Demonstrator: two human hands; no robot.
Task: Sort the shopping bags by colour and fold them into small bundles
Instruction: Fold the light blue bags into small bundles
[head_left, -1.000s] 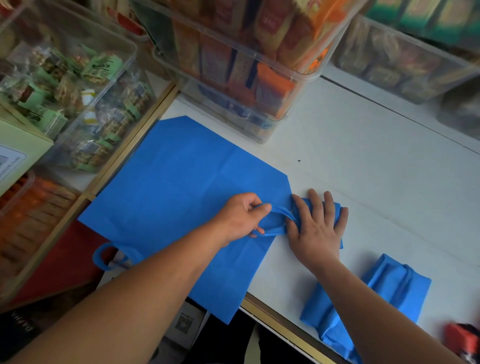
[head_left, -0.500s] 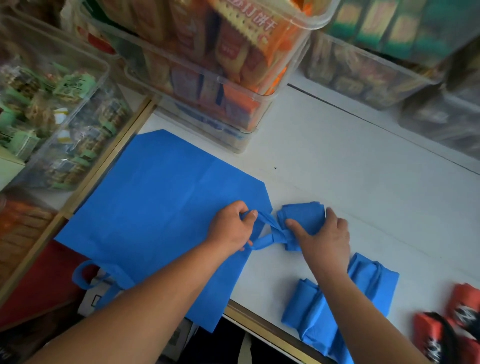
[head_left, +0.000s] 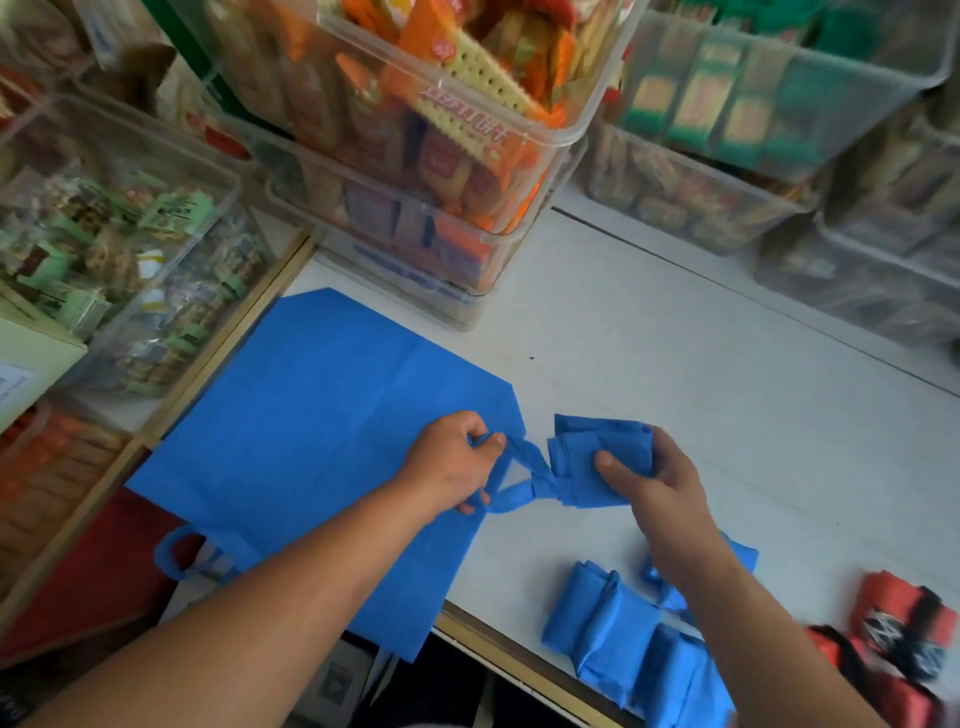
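Nearest us, at the tabletop's (head_left: 701, 374) front edge, lie finished blue bundles (head_left: 618, 649), with red bundles (head_left: 898, 634) just beside them to the right.

Beyond these, our two hands work the blue bag now being folded (head_left: 592, 447). It sits between them, already a compact wad. Our right hand (head_left: 665, 488) grips it, thumb on top and fingers curled round the far side. Our left hand (head_left: 452, 467) is closed round its handle straps (head_left: 519, 496), which stretch taut from the wad's left side.

The coming move, we judge, turns on that line. The straps run left to right, the wad lies right of the left hand, and the strap end points left. The left hand, nearer the straps, would carry them round the wad. The wad itself looks squarish; we cannot tell a clear long axis.

Further left, a flat blue bag (head_left: 311, 426) lies spread under our left forearm, hanging over the front edge.

Farthest back stand clear snack bins (head_left: 431, 171).
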